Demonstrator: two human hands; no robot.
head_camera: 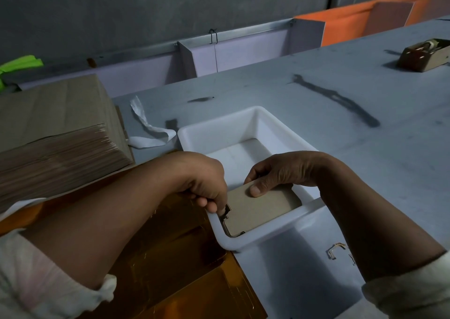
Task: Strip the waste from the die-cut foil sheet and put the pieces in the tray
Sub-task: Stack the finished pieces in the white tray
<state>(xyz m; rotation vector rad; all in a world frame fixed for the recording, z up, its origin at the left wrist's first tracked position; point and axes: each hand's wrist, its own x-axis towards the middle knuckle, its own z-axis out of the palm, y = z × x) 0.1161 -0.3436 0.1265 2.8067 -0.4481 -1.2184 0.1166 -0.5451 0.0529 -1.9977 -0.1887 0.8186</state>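
A white plastic tray stands in the middle of the grey table. Over its near end I hold a flat brown die-cut piece, grey-brown side up. My right hand grips the piece's far edge, thumb on top. My left hand pinches the piece's notched left edge, just above the tray's near-left rim. A gold foil sheet lies on the table under my left forearm, with cut lines showing in it.
A tall stack of brown sheets sits at the left. A crumpled white strip lies behind the tray. A small waste scrap lies by my right forearm. A brown box sits far right. Partition walls line the table's back edge.
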